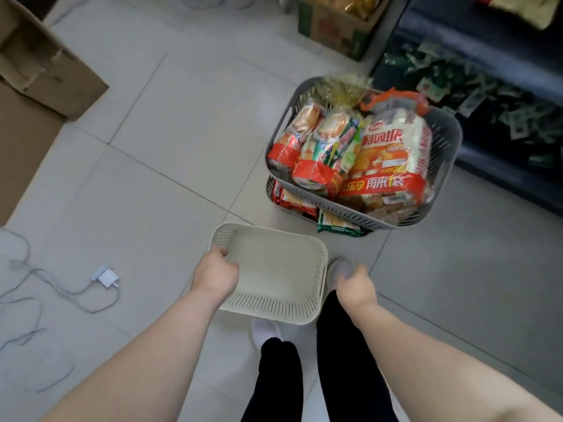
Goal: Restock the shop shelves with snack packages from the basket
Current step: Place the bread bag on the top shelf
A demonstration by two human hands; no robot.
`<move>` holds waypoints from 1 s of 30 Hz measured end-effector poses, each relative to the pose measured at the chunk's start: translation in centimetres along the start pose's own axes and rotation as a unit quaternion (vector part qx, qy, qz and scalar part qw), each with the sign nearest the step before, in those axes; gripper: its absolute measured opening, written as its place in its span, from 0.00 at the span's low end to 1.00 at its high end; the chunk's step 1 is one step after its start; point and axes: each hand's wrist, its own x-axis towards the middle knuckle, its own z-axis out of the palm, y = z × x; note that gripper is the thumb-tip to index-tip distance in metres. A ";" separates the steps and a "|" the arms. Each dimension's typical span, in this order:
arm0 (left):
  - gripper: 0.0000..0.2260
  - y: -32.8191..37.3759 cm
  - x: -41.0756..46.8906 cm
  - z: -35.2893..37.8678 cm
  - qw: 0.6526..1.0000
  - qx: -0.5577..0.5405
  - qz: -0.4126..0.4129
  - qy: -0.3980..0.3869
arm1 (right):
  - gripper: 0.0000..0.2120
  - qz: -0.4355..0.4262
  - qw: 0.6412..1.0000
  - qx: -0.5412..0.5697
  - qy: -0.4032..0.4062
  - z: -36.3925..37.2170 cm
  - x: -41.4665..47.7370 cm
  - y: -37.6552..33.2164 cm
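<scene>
My left hand (214,274) gripping the cream basket (274,306) rim, right hand (353,284) loosely curled, holding nothing, snack packages (384,159) filling grey basket (441,138) ahead

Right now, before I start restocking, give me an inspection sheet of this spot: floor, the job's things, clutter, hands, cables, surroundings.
Surface: pale tiled floor.
Job's things: grey basket full of snack packages, stacked on a lower basket also holding packs; cream basket empty.
Clutter: cardboard box at left, open carton at top.
Hands: left hand grips the cream basket's left rim; right hand loosely curled beside it, holding nothing seen.
Cables: loose cable and white charger on the floor at left.
Surroundings: dark shelves at right holding green packets.
</scene>
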 end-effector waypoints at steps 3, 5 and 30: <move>0.21 5.1 -1.5 -0.8 1.000 0.002 0.024 -0.006 | 0.25 -0.026 0.993 0.042 0.111 -6.1 -0.2 -1.3; 0.21 8.3 -2.3 -1.3 0.999 0.007 0.045 -0.007 | 0.26 -0.042 0.987 0.046 0.146 -9.7 0.0 -2.3; 0.13 24.3 12.0 2.0 0.994 -0.093 0.049 0.011 | 0.41 -0.096 0.969 0.147 0.176 -15.8 11.0 -10.0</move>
